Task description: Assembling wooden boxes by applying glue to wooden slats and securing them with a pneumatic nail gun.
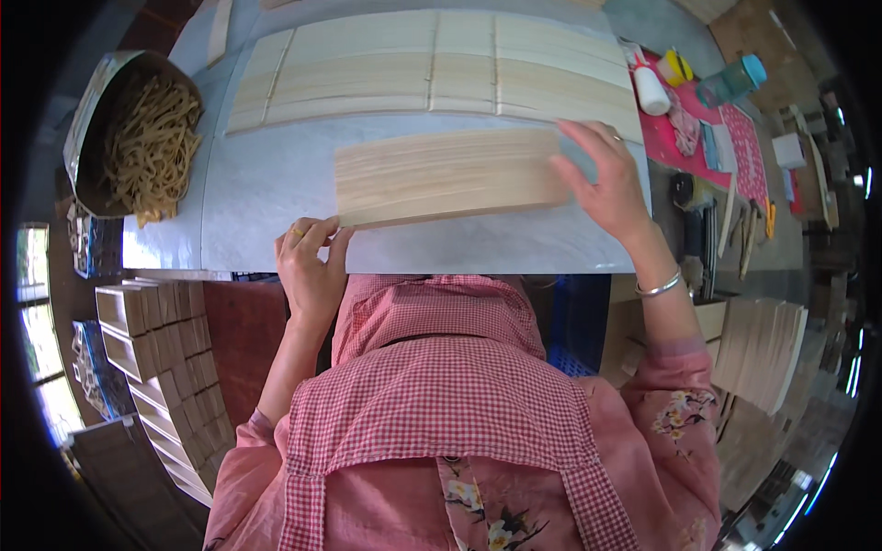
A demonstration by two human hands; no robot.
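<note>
A thin, pale wooden board point(446, 179) with straight grain lies lengthwise in front of me, tilted slightly, its right end a little smeared by motion. My left hand point(310, 266), a ring on one finger, pinches the board's near left corner between thumb and fingertips. At the opposite end is my right hand point(602, 174), thumb and fingers spread apart beside the board's edge. Whether its fingertips touch the wood I cannot tell. Beyond the board, wide pale wooden panels point(367, 73) lie side by side in a row on the grey-white table point(266, 193).
A box point(78, 138) full of tan rubber bands point(156, 138) stands at the table's left. To the right, a red cloth carries a white bottle point(652, 92), a yellow roll point(675, 68) and a teal-lidded bottle point(732, 81). Stacked wooden boxes point(156, 367) stand at lower left.
</note>
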